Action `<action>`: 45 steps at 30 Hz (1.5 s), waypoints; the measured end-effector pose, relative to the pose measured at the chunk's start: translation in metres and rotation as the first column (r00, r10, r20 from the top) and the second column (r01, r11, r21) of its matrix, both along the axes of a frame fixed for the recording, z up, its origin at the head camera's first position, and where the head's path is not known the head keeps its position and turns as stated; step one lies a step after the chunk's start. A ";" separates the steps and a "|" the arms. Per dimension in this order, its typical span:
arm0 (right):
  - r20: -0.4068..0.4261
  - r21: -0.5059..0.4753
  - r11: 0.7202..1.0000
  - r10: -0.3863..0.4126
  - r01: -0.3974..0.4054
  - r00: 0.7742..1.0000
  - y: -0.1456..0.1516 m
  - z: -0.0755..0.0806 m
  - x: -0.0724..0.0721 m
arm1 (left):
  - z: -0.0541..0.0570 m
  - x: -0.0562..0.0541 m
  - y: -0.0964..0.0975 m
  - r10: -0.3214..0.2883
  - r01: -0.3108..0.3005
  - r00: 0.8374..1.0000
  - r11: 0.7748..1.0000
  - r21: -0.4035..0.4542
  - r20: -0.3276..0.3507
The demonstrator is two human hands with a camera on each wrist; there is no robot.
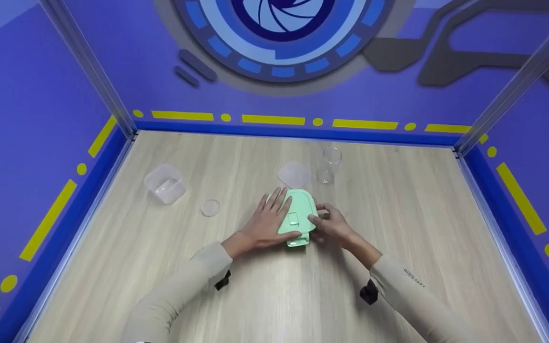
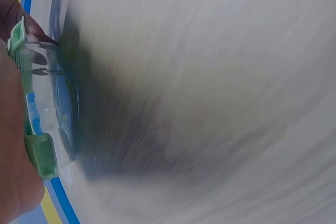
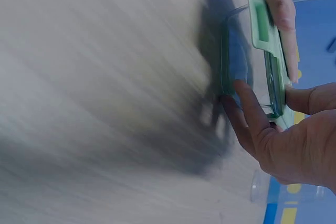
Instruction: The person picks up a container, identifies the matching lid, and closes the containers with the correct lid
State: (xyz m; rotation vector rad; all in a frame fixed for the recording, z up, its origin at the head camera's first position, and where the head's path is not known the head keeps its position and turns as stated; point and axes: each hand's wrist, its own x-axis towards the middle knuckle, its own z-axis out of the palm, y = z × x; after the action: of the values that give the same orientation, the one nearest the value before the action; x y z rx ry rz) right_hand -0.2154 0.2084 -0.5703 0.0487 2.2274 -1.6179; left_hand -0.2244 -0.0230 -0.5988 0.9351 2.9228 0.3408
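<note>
A clear glass food container (image 3: 239, 51) with a mint-green snap lid (image 1: 303, 202) lies near the middle of the table. My left hand (image 1: 267, 223) rests flat across the lid's left part, fingers spread and straight, thumb over the near edge. At that edge a green latch (image 1: 298, 241) sticks outward. My right hand (image 1: 332, 224) grips the container's right side, thumb on the lid and fingers along the glass wall. In the left wrist view another green latch (image 2: 42, 156) hangs down beside the clear wall.
A translucent square tub (image 1: 165, 185) and a small clear round lid (image 1: 211, 207) sit to the left. Behind the container lie a translucent square lid (image 1: 294, 174) and a clear glass jar (image 1: 330, 164). Blue walls (image 1: 274, 128) enclose the table's back and sides.
</note>
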 end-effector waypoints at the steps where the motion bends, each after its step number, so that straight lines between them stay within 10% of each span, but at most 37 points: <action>1: 0.003 -0.003 1.000 0.006 -0.006 1.000 0.000 0.000 -0.001 | 0.000 0.001 0.000 0.000 0.000 1.000 1.000 0.004 0.007; 9: 0.036 0.021 0.995 0.100 -0.101 0.994 0.005 0.005 -0.012 | 0.003 0.002 0.001 -0.026 0.025 1.000 0.999 -0.048 -0.013; 19: 0.014 0.222 0.947 0.234 -0.231 0.972 0.004 0.011 -0.026 | 0.013 -0.002 -0.009 -0.208 0.204 0.978 0.970 -0.128 -0.013; 32: -0.081 0.165 0.986 0.025 -0.012 0.996 -0.009 -0.001 0.000 | 0.007 0.004 -0.002 -0.109 0.108 0.994 0.990 -0.090 -0.014; 45: -0.026 0.146 0.954 0.270 -0.263 0.963 0.005 0.007 -0.029 | 0.019 -0.007 -0.007 -0.205 0.203 0.979 0.967 -0.153 0.004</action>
State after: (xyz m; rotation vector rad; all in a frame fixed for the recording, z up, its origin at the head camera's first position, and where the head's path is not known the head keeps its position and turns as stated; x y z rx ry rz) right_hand -0.2440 0.2131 -0.5637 -0.2436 2.2663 -1.3287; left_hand -0.2309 -0.0298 -0.5796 1.2027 2.7796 0.0987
